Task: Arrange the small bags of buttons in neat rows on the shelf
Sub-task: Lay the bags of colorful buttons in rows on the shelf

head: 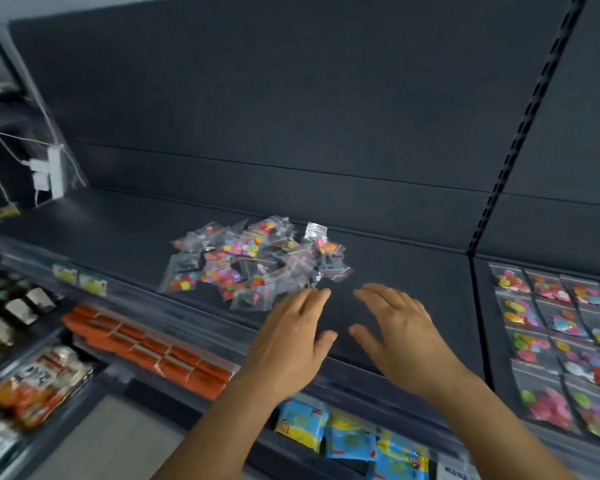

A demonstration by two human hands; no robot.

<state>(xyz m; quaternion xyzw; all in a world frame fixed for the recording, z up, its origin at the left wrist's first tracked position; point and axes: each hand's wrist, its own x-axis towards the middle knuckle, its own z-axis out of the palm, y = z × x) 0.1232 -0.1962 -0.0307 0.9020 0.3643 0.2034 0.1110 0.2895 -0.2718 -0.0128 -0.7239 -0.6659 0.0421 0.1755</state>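
Note:
A loose pile of small clear bags with coloured buttons (253,261) lies in the middle of the dark shelf (111,233). On the neighbouring shelf section to the right, more button bags (555,327) lie flat in rows. My left hand (291,337) hovers palm down just in front of the pile, fingers spread, its fingertips near the closest bags. My right hand (399,330) is beside it to the right, over bare shelf, also spread and holding nothing.
A slotted upright post (520,133) divides the two shelf sections. Below are orange packets (146,348), blue packets (350,434) and snack bags (39,379). White plugs and cables (45,174) hang at the far left. Price labels (80,278) sit on the shelf's front rail.

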